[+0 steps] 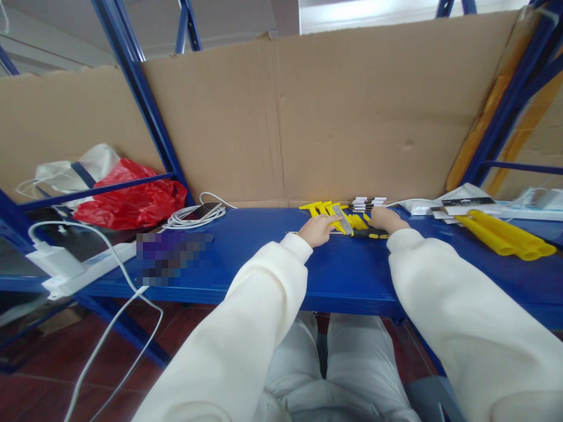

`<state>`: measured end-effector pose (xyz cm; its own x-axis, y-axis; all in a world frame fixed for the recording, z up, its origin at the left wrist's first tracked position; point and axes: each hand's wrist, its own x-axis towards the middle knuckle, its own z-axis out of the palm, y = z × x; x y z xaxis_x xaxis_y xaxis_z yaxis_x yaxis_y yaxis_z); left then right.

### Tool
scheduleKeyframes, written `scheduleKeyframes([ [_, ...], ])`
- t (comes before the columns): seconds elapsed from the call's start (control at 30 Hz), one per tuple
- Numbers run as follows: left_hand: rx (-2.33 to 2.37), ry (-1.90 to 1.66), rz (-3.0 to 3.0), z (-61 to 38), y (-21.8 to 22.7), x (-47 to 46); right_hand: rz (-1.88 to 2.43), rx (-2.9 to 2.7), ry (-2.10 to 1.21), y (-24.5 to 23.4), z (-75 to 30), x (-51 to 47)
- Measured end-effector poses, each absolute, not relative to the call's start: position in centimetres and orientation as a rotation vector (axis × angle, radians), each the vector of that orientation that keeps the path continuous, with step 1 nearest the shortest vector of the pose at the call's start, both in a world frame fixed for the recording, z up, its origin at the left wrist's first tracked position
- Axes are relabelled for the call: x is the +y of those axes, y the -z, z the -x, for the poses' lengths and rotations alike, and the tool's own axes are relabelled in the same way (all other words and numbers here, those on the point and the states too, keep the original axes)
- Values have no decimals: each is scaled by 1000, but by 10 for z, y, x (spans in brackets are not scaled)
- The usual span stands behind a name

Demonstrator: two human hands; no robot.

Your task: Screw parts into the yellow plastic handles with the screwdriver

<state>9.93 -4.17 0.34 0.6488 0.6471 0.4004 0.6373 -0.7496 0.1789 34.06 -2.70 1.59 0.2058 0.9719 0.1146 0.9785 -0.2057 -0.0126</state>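
Note:
My left hand (317,230) is closed with thumb and fingers around a yellow tool with a flat grey plate (343,220) at its end, probably a scraper. Just behind it lie several yellow T-shaped tools (313,206) in a row. My right hand (387,220) is curled beside several small yellow pieces (359,223); its fingertips are partly hidden, and whatever they hold cannot be made out. Between the hands, nearer me, is a black piece with yellow parts (370,233). A stack of white-and-black cards or packs (368,203) sits behind my right hand.
Yellow tubes (505,234) and white packaging (468,199) lie right on the blue table (347,272). To the left are a coiled white cable (193,217), a red bag (132,196), and a power strip (88,271) with a hanging cord. Cardboard (334,117) stands behind, between blue posts.

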Motion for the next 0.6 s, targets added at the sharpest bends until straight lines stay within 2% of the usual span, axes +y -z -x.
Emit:
scheduleKeyframes([
  [0.27,1090,-720,-2837,-98,0,-37,2357,-1606,199,-11,-345,-37],
  [0.4,1149,-708,-2828,-98,-1,-37,2162,-1460,218,-9,-356,-36],
  [0.6,1176,-667,-2820,-96,-6,-44,1878,-1280,81,-16,-360,-38],
])
